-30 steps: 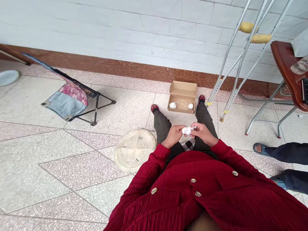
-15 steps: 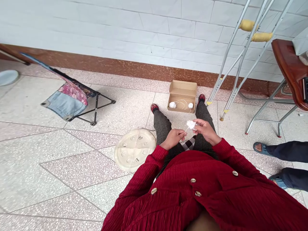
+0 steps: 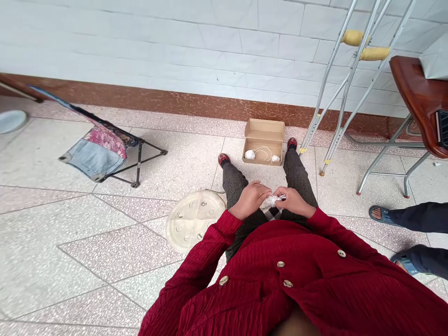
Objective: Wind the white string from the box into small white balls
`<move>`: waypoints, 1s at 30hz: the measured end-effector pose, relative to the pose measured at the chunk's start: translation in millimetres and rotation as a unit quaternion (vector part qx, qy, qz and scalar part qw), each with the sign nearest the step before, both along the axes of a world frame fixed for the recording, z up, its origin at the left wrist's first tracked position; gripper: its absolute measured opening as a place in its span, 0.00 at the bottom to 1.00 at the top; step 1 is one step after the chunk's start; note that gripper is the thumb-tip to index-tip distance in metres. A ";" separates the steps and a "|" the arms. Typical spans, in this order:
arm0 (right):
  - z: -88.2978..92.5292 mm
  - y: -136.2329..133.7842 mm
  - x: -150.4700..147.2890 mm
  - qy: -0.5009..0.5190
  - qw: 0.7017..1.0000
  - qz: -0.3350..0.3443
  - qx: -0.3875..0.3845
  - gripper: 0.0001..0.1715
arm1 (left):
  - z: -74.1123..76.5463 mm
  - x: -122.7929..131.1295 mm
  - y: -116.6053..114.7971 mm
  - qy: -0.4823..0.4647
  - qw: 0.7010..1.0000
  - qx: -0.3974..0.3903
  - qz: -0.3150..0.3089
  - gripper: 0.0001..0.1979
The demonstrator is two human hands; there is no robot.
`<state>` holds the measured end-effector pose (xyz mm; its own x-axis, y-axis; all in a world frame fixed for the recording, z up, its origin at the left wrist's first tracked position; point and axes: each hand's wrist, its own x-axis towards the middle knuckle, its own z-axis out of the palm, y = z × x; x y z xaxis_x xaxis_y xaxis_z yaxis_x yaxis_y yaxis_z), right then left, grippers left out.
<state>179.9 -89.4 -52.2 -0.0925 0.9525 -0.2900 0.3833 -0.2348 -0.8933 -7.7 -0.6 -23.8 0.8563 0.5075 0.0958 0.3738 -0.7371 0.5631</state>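
A small bundle of white yarn (image 3: 273,200) sits between my two hands above my lap. My right hand (image 3: 294,201) is closed around its right side, with loose white strands showing by the fingers. My left hand (image 3: 254,198) meets the bundle's left edge, back of the hand up and fingers bent in; the fingertips are partly hidden, and it seems to pinch the yarn there. Beyond my knees, an open cardboard box (image 3: 263,161) stands on the floor between my feet. In it lie a white yarn ball (image 3: 249,155) and a smaller one (image 3: 275,158), with a loose strand between them.
A round cream mat (image 3: 189,219) lies left of my leg. Farther left stands a folding chair (image 3: 101,151). Crutches (image 3: 345,93) lean on the tiled wall at right, beside a brown table (image 3: 413,88). Another person's sandalled feet (image 3: 380,214) are at the right edge.
Both hands have come lower and closer together. The thin line that stretched from my left hand to the yarn no longer shows, and my left hand now covers the bundle's left side.
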 end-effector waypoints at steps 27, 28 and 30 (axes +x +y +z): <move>-1.1 23.1 11.6 -0.099 0.989 -0.081 0.075 0.10 | -5.2 8.8 -18.7 0.043 0.999 0.002 0.011 0.15; -0.2 19.4 9.1 -0.109 0.991 -0.030 0.072 0.09 | -2.8 7.4 -14.9 0.039 0.999 0.012 0.014 0.15; 4.2 12.1 5.0 -0.079 0.995 0.039 0.055 0.10 | 1.1 4.2 -7.8 0.028 0.999 0.011 0.012 0.15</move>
<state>184.9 -77.2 -48.1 -0.1285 0.9710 -0.2015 0.5336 -0.1035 -0.8394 -3.4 -8.3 -22.7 0.8487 0.5255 0.0593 0.4214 -0.7398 0.5246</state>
